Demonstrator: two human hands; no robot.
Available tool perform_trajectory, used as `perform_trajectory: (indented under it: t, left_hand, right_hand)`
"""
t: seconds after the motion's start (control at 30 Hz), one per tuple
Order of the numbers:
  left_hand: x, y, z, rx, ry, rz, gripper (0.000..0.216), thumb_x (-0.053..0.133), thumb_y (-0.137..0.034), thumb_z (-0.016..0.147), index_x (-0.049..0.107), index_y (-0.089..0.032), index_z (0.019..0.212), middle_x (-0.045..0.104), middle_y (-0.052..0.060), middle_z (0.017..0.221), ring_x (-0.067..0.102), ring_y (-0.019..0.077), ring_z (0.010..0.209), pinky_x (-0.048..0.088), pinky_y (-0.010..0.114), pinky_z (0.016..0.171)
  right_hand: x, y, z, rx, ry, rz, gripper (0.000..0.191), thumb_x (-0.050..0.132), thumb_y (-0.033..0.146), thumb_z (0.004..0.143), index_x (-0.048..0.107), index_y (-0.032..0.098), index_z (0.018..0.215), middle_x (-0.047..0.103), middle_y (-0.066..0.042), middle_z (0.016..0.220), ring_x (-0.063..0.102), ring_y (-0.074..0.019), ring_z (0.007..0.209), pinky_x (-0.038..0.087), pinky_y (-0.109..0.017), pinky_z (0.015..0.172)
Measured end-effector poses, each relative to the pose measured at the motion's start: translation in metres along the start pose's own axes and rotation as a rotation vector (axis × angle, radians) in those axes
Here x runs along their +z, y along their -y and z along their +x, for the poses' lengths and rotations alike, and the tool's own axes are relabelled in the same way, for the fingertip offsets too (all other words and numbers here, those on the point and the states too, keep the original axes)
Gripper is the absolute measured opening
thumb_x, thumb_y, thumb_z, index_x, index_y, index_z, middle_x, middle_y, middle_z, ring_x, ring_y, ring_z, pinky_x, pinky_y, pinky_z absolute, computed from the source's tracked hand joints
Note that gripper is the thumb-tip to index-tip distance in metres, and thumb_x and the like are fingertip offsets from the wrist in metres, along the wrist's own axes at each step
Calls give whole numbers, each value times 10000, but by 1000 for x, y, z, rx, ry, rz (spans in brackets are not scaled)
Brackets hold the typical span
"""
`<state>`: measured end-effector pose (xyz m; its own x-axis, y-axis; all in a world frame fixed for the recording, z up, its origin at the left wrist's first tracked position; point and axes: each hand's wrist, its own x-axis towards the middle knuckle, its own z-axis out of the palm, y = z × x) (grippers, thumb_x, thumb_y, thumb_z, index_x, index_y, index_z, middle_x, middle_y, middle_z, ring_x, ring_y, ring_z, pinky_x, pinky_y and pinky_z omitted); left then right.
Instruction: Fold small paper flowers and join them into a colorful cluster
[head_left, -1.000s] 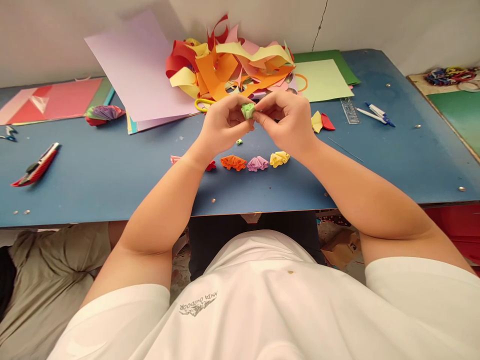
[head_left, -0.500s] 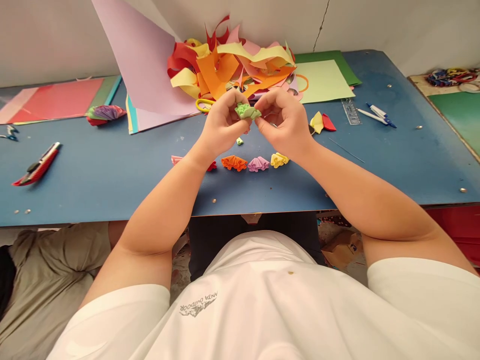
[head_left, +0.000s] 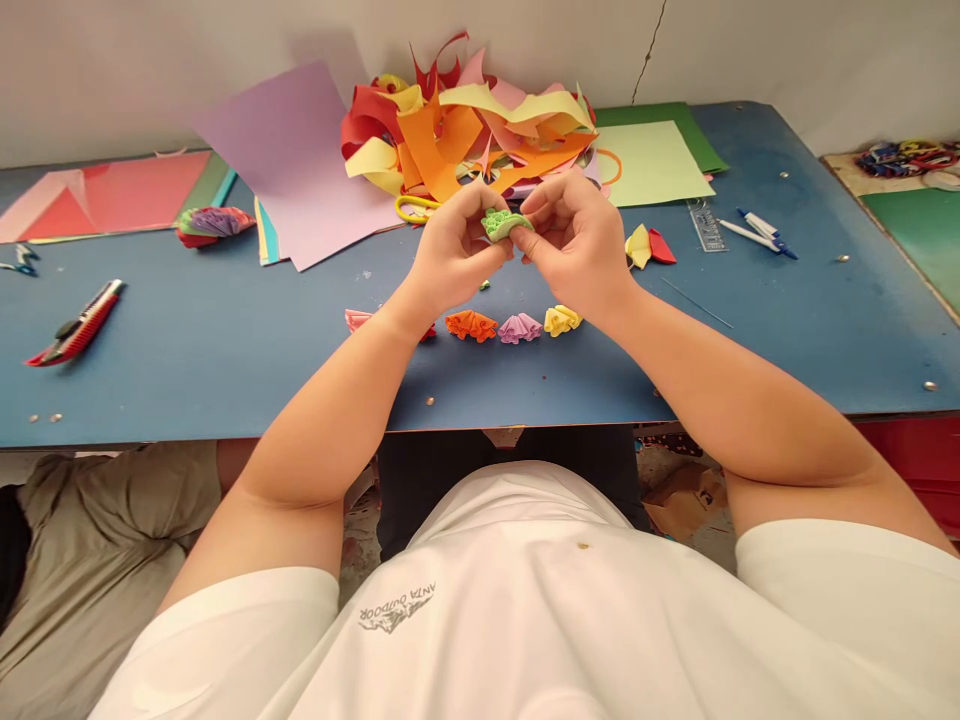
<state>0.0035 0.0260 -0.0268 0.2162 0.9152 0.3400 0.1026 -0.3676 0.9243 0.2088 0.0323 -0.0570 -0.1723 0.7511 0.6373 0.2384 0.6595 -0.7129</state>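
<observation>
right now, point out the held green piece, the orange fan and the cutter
held green piece (head_left: 500,224), head view: coiled side
orange fan (head_left: 471,325), head view: pleated middle
cutter (head_left: 85,326), head view: middle of its body

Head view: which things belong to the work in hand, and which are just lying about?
Likely part of the work:
Green curled paper piece, held between left hand and right hand
Orange pleated paper piece, lilac pleated paper piece and yellow pleated paper piece, in a row nearby

Apparently just lying about:
Red utility knife
White-and-blue pens
Clear plastic ruler
</observation>
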Motion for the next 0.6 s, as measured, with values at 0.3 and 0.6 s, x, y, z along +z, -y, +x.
perform_trajectory:
  t: [0.3, 0.6]
  left_hand:
    - [2, 3, 1, 51, -38, -5, 450, 1068, -460, 932, 661, -283, 1005, 643, 40, 1023, 813, 292, 1185, 736, 506, 1091]
    - [-1, -2, -5, 129, -6, 132, 415, 1065, -480, 927, 709, -287, 1012, 698, 60, 1060, 801, 287, 1171, 718, 475, 1088]
  right_hand:
    - [4, -13, 7, 85, 22, 133, 696, 939, 990, 1023, 750, 379, 1298, 896, -32, 1122, 930, -290, 1040, 868, -527, 1012]
    - [2, -28, 11, 72, 33, 247, 927, 941, 1186, 790, 779, 335, 1119, 881, -29, 1009, 916, -285, 900, 897, -558, 880]
